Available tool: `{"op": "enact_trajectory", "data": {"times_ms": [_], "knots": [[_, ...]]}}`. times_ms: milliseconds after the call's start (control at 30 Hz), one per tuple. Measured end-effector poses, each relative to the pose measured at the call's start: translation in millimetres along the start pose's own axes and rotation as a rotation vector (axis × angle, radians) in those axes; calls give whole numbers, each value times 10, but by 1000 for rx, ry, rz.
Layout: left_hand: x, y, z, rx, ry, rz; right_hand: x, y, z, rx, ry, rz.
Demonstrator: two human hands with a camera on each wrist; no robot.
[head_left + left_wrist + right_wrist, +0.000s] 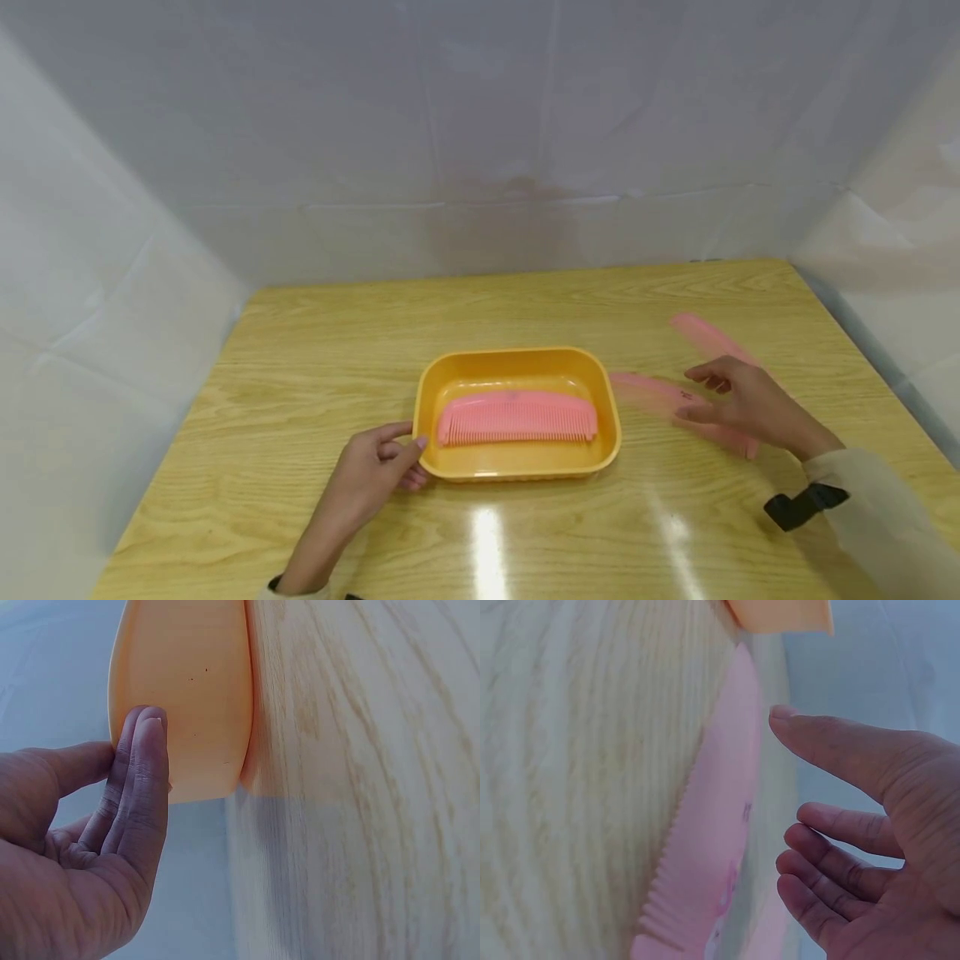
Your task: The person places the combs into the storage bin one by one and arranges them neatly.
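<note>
A yellow plastic tray (pixel 517 475) sits at the middle of the table with a pink comb (pixel 517 414) lying inside, teeth toward the near side. At the tray's left end my left hand (pixel 367 475) pinches the rim, thumb over the edge and fingers against the outer wall (pixel 195 667). To the right, my right hand (pixel 742 404) hovers over a second pink comb (pixel 716 802), thumb and fingers apart, holding nothing. Just beyond that hand lies a third pink comb (pixel 705 333), partly covered by it.
The wood-grain table (pixel 337 333) is bordered by white sheeting (pixel 487 225) at the back and both sides. Glare streaks (pixel 487 550) mark the near tabletop. A black strap (pixel 806 504) shows at my right sleeve.
</note>
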State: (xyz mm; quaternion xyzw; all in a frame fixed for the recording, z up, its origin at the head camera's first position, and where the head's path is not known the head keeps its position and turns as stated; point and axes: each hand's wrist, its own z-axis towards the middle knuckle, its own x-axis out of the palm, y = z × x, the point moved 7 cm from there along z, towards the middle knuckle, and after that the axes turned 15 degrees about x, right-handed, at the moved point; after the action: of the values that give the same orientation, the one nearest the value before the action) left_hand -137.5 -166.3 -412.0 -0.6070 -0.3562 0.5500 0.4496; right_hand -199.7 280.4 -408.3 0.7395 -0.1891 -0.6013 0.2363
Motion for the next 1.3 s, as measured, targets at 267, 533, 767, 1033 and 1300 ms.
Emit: {"op": "enact_trajectory", "data": {"times_ms": [267, 533, 767, 1033, 1300], "knots": [[-4, 18, -1, -16, -5, 7, 102, -167, -25, 7, -17, -16], [-9, 1, -12, -7, -7, -5, 149, -213, -49, 30, -50, -57], [-3, 28, -2, -28, -11, 5, 165, -218, -62, 30, -74, -59], [3, 35, 8, -29, -10, 4, 163, -214, -61, 25, -77, -61], [3, 45, 13, -43, -20, 18, 153, -188, -63, 13, -80, -61]]}}
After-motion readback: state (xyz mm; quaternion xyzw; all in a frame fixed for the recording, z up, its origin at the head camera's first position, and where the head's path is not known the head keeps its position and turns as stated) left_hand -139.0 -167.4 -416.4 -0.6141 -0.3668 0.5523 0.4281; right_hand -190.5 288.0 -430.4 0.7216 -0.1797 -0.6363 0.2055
